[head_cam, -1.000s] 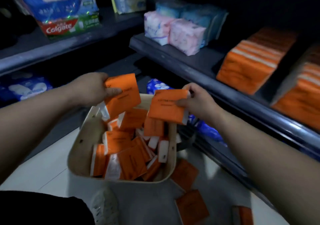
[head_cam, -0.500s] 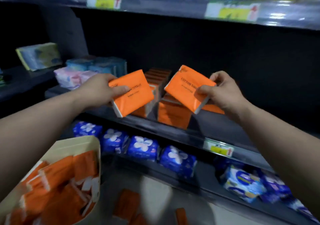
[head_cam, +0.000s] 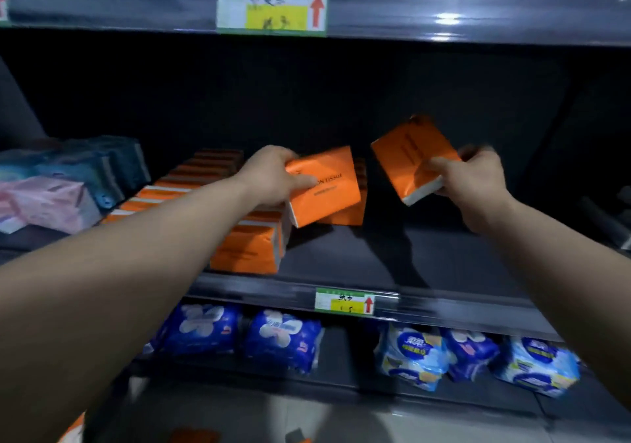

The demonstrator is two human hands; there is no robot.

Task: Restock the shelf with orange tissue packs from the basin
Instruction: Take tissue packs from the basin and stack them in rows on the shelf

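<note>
**Two orange tissue packs held at the middle shelf.** The left pack [head_cam: 327, 190] is tilted with its printed face toward the camera. The left hand [head_cam: 269, 178] grips it, thumb across the face and fingers curled behind. This pack hangs just above the front of a filled row of orange packs [head_cam: 246, 248] and in front of a short second stack [head_cam: 346, 215].

The right pack [head_cam: 409, 156] is held clear above the shelf board [head_cam: 375, 258]. The right hand [head_cam: 478, 183] pinches it near its white end, thumb on the face and fingers wrapped beneath. The basin is out of view.

*Step in hand, by judgement:* placement, with both packs carried to the shelf and neither set down. The next move likely calls for turning each pack upright to match the standing rows, then sliding it in.

*Open room:* bare board lies to the right of the stacks and runs back to the dark rear wall. The upper shelf [head_cam: 444, 16] sits well above both hands.

*Edges to mind:* the front rail carrying the price label [head_cam: 345, 301], and the front pack of the filled row, which a low approach could knock forward.

Pink packs [head_cam: 44, 203] lie at the far left and blue packs [head_cam: 283, 340] on the shelf below.
</note>
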